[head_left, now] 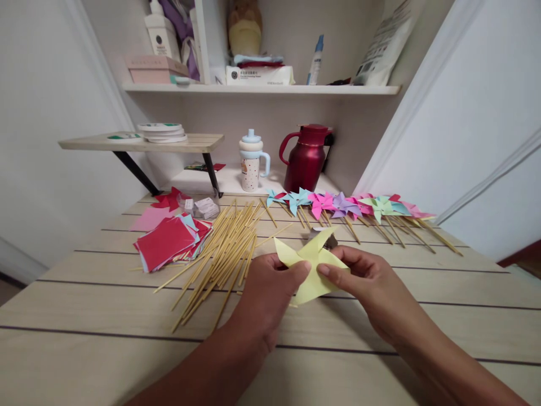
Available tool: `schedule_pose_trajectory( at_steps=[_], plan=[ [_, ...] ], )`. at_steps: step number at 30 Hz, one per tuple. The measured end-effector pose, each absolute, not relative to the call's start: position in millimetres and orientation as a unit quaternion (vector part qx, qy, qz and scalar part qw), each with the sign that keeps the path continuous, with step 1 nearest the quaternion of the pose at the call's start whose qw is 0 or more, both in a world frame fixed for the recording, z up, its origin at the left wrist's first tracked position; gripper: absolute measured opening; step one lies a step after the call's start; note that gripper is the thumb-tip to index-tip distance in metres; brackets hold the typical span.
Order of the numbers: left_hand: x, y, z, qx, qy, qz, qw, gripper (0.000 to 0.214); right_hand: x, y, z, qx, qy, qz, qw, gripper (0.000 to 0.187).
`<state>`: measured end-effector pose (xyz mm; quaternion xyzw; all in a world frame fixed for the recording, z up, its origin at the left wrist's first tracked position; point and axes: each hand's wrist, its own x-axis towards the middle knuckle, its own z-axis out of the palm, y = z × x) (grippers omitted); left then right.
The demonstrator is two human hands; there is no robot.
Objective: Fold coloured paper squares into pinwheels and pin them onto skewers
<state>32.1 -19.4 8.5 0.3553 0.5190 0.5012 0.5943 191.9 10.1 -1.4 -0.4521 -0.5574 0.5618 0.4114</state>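
Between my two hands, above the table, is a yellow paper pinwheel (315, 256) with pointed blades and no stick visible on it. My left hand (274, 287) pinches its left side, the thumb lying near the centre. From the right, my right hand (367, 276) grips another blade between thumb and fingers, its thumb tip also close to the middle. Just behind the paper, a small greyish object (332, 239) is mostly hidden. Left of my left hand lies a loose spread of thin wooden sticks (220, 254).
Stacked coloured paper squares (164, 242) and small clear boxes (203, 207) lie at the left. Finished pinwheels on sticks (344, 206) line the back right. Behind stand a red thermos jug (305, 160), a cup (250, 166) and a small raised shelf (198, 144).
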Motion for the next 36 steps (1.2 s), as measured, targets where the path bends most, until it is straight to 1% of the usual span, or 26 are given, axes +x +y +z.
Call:
schedule_pose_trajectory(
  at_steps=[7, 13, 22, 26, 30, 34, 36],
  plan=[
    [30.5, -19.4, 7.6, 0.367, 0.51, 0.502, 0.594, 0.017, 195.3, 8.8, 0.5, -0.471, -0.569, 0.545, 0.396, 0.031],
    [28.6, -18.0, 6.1, 0.371, 0.5, 0.498, 0.604, 0.027, 196.7, 7.7, 1.4, -0.46, -0.575, 0.554, 0.388, 0.03],
    [30.1, -18.6, 10.0, 0.37, 0.527, 0.501, 0.579, 0.018, 194.5, 8.5, -2.3, -0.472, -0.551, 0.563, 0.397, 0.03],
    [29.7, -18.0, 9.8, 0.382, 0.544, 0.495, 0.559, 0.016, 192.6, 9.3, -2.6, -0.459, -0.55, 0.575, 0.395, 0.03],
    [31.7, -19.4, 9.7, 0.394, 0.552, 0.493, 0.544, 0.015, 190.8, 9.1, -1.1, -0.462, -0.547, 0.571, 0.401, 0.033],
    [34.0, -19.8, 6.8, 0.397, 0.546, 0.497, 0.546, 0.015, 191.6, 8.6, -2.3, -0.474, -0.553, 0.554, 0.402, 0.031],
    [33.9, -19.6, 4.7, 0.387, 0.529, 0.499, 0.567, 0.018, 192.6, 9.4, -4.2, -0.471, -0.552, 0.551, 0.411, 0.029]
  ],
)
